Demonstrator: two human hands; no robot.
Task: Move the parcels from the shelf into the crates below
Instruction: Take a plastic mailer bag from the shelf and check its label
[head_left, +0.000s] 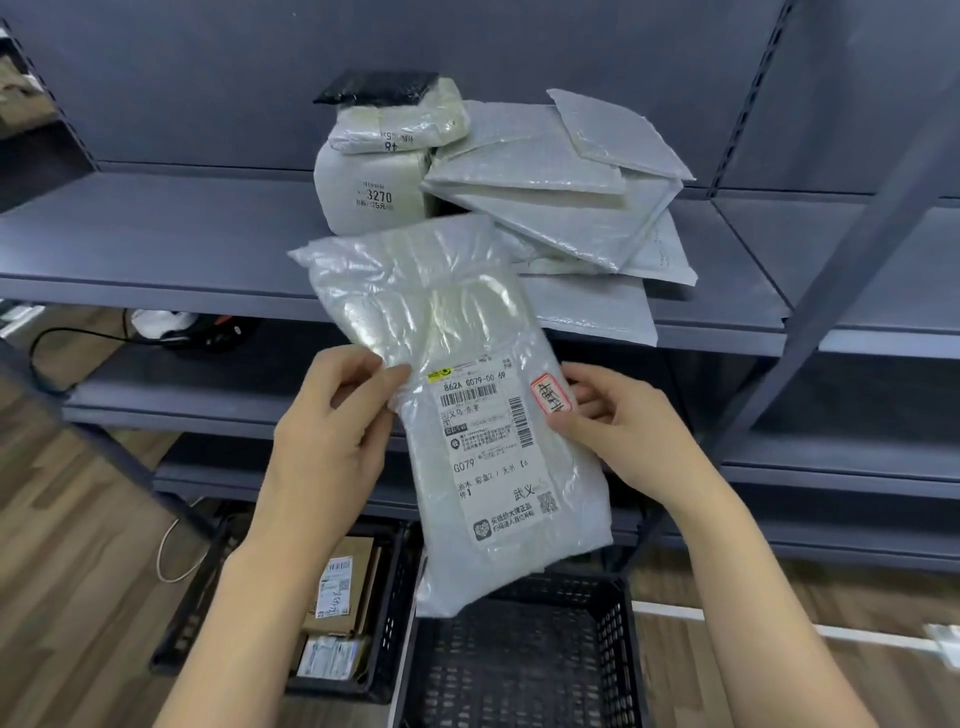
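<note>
Both hands, left hand (332, 415) and right hand (623, 421), pinch the parcel (457, 395) mid-frame; next, lower it into the black crate (524, 670) below

The white bag (457, 395) held up near the camera has a paper label (496, 457). The label reads "862A G079-00 69" above a barcode, then "G079" lower down, and the big characters "武义" near its bottom. A red-edged sticker (550, 397) on the bag's right side cannot be read. The far white parcel (371, 195) on the shelf (156, 249) shows "3270".
</note>
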